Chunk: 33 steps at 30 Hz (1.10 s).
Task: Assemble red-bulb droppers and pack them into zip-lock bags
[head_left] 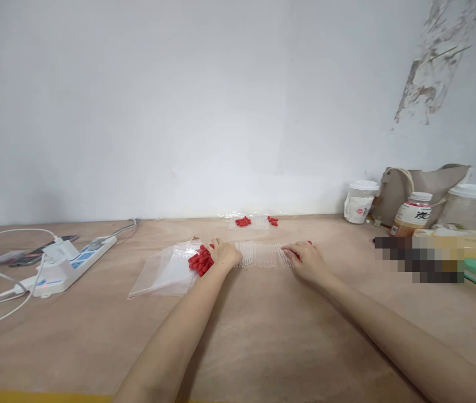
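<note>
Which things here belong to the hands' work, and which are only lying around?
Likely for the work:
red pieces by the left hand
row of thin clear pieces between it and the right hand
clear plastic bag

Apparently just lying about:
power strip
lidded cup
bottle
grey bag

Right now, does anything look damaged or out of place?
Yes: the wall has a rough, brown-stained patch at the upper right, marring its otherwise pale surface. The red pieces heaped beside the left hand show no obvious damage.
</note>
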Motion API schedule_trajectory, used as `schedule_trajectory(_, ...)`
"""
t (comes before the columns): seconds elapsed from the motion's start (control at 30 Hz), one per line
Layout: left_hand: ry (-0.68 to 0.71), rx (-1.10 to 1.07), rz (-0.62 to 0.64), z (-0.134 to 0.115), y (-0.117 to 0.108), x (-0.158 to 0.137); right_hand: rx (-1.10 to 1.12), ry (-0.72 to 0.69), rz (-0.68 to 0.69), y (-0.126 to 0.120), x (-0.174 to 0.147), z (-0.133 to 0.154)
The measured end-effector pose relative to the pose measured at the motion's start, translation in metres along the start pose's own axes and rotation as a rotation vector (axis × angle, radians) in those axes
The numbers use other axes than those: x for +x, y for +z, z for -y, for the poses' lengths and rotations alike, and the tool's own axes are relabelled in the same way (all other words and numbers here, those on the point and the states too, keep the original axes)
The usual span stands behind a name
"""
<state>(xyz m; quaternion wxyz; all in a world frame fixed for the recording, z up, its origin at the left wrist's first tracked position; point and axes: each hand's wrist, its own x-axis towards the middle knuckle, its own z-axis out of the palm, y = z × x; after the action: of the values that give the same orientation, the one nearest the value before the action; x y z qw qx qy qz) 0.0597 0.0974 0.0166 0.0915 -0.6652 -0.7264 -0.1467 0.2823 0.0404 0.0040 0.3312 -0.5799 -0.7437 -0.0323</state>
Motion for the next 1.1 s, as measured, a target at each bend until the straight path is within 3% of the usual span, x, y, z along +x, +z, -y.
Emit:
schedule_trajectory(0.13,0.033,-0.021,-0.028,-0.002,-0.008,-0.005,0.089,-0.091,-0.003,0.000,-0.016,0.015)
schedule_trajectory(0.23,0.125,-0.051,-0.087,0.001,-0.021,-0.022,0.317,-0.013,-0.006,0.002,-0.021,0.018)
schedule_trajectory(0.33,0.299,-0.111,-0.135,0.013,-0.032,-0.048,0.589,0.096,-0.021,0.007,-0.025,0.018)
schedule_trajectory(0.4,0.543,-0.246,-0.160,0.024,-0.035,-0.067,0.710,0.133,-0.012,0.010,-0.028,0.019)
schedule_trajectory(0.53,0.696,-0.333,-0.201,0.043,-0.028,-0.092,0.816,0.100,0.068,0.016,-0.037,0.025)
schedule_trajectory(0.8,0.734,-0.372,-0.208,0.047,-0.020,-0.095,0.573,-0.171,0.069,0.017,-0.045,0.032)
schedule_trajectory(0.93,0.729,-0.390,-0.205,0.044,-0.021,-0.098,0.549,-0.175,0.169,0.008,-0.046,0.039)
schedule_trajectory(1.1,0.742,-0.400,-0.180,0.043,-0.019,-0.100,0.608,-0.179,0.193,0.005,-0.048,0.044)
